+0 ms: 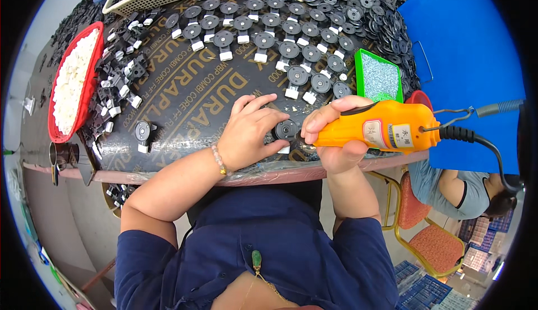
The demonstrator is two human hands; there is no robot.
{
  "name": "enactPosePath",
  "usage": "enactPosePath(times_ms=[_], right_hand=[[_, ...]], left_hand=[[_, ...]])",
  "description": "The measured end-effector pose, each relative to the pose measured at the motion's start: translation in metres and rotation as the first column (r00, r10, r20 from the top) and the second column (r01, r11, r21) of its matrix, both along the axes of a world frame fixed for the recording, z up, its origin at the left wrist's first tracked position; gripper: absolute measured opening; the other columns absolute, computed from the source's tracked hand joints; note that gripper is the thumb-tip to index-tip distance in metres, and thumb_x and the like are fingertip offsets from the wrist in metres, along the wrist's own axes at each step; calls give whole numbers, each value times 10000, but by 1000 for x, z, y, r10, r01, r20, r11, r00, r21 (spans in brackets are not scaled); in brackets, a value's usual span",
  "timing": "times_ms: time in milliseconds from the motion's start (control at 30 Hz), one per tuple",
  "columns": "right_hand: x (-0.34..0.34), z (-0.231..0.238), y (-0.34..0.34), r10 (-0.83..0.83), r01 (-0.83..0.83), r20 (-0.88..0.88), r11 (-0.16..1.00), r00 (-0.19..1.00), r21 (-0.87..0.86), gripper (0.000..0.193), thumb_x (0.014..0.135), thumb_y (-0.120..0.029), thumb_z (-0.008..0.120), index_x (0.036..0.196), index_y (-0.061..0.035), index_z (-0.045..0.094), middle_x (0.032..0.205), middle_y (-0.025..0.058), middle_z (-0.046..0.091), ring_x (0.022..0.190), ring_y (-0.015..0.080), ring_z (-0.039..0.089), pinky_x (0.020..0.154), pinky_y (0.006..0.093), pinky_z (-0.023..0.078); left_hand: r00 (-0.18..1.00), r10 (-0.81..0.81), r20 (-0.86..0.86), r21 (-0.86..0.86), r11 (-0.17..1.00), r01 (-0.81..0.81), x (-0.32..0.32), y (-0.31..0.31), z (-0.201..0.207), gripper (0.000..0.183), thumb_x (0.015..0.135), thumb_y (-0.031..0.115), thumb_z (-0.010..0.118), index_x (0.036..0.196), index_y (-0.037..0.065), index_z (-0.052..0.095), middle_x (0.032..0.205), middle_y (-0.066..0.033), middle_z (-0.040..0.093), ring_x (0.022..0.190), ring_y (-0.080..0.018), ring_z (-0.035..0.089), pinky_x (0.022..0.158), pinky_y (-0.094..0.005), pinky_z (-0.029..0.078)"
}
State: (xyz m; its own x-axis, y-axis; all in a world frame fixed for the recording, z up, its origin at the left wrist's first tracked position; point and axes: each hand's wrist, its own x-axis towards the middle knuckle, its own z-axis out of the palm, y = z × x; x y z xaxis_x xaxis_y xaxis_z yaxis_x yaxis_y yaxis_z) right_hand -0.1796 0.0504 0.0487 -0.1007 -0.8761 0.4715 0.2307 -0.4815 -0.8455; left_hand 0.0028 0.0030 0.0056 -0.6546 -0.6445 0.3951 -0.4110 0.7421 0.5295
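My right hand (342, 136) is wrapped round an orange electric screwdriver (381, 124), which lies nearly level with its tip pointing left. A black round wheel part (284, 129) with a white block under it rests on the table in front of me. The thumb and index finger of my left hand (249, 131) pinch this part from the left, while its other fingers stretch forward. At the wheel's right edge is the driver's tip, partly hidden by my right fingers. Another wheel part (143, 130) with a white foot lies to the left of my left wrist.
Several assembled wheel parts (264, 40) stand in rows across the dark board table (193, 94). Small screws fill a green tray (401, 86) at the right. White pieces lie in a red basket (100, 69) at the left. Loose black parts heap behind. A person (465, 192) sits at the right.
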Motion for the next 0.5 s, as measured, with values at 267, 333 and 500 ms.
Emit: enactPosePath(times_ms=[267,333,500], right_hand=[[12,4,1,91,-90,-31,995,995,38,696,792,-655,661,1055,-49,443,766,121,623,580,185,597,586,327,533],[19,5,2,78,-76,-52,997,996,34,687,776,-640,690,1031,-45,458,761,121,619,579,192,598,573,323,532],[16,0,-3,59,-59,-19,998,998,7,675,820,-636,659,1078,-48,453,736,123,614,540,200,567,520,329,500]], left_hand=[[1000,-9,-3,18,1000,9,1,-1,-1,451,698,262,817,1092,96,674,1040,-51,683,1246,-256,529,1056,-454,316],[1000,-4,-1,11,1000,4,2,-1,-2,450,698,262,817,1089,92,673,1041,-56,682,1228,-258,540,1046,-449,324],[999,14,-41,-46,999,-16,5,3,-3,440,688,271,811,1043,59,661,1043,-122,662,1139,-263,579,999,-438,363]])
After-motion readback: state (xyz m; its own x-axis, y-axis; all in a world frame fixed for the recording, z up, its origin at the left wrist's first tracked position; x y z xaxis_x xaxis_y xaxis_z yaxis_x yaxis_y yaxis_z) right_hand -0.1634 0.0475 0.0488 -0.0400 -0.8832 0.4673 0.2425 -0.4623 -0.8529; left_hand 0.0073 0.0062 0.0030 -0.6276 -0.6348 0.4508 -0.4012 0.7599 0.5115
